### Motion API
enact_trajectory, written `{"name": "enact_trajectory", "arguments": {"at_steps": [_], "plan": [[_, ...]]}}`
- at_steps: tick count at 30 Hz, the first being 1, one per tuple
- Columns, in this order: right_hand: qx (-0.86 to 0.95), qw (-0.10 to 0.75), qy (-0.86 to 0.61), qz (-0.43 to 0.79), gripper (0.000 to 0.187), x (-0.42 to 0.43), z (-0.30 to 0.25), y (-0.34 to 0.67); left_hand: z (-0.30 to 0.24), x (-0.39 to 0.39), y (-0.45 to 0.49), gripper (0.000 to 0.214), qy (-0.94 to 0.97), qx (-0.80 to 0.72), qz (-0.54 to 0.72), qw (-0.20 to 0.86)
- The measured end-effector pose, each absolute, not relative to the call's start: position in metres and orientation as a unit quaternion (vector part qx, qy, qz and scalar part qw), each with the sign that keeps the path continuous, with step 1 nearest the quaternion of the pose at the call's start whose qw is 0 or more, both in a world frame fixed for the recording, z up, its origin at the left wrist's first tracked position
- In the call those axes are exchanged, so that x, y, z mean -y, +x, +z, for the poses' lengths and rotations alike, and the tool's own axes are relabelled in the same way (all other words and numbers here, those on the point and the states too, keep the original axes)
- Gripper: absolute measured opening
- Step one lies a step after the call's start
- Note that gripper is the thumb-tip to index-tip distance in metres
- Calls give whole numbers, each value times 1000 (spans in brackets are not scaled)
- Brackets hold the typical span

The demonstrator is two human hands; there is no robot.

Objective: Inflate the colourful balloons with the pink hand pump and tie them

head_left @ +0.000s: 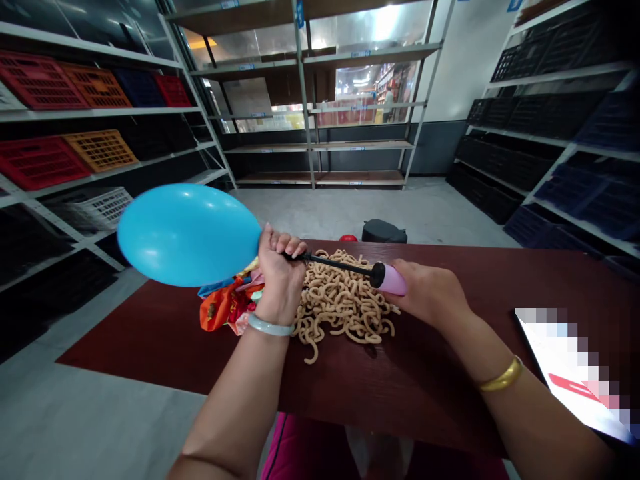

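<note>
In the head view, I'm watching the left hand (280, 265) gripping closed at the neck end of a blue balloon (190, 235), with one end of a pump (343, 265) sitting in the same grip (the fingers are hiding the join, so I can't tell how the two are meeting). The balloon is bulging out to the left, round and full, above a heap of crumpled bright pieces (220, 308). The right hand (434, 291) is gripping the pump's pink end, its grip closed, and the black rod is spanning the gap between the hands. Below the rod, a pile of tan curls (345, 303) is lying on the dark red surface (400, 380). A pale bracelet (270, 326) is circling the left wrist, a gold one the right. Near the right forearm, a lit screen (560, 360), partly blurred out, is resting on the surface.
</note>
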State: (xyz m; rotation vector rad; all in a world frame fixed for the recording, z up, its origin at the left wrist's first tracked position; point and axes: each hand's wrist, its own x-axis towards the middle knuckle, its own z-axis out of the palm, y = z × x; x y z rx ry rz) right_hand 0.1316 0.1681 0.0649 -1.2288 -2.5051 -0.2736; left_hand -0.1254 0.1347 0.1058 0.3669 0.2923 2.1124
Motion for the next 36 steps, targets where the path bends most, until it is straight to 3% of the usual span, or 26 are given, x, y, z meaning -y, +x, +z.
{"name": "enact_trajectory", "arguments": {"at_steps": [13,27,36], "plan": [[881,154,-441,-81,40,-150,56,112,67,-139,-32,48,168,-181,791,560],[881,159,-440,-74,55,-166,57,122,108,-136,-131,46,191,-163,849,466],[873,155,-451,-102,46,-163,62,127,103,-134,-120,44,170,-123,859,467]]}}
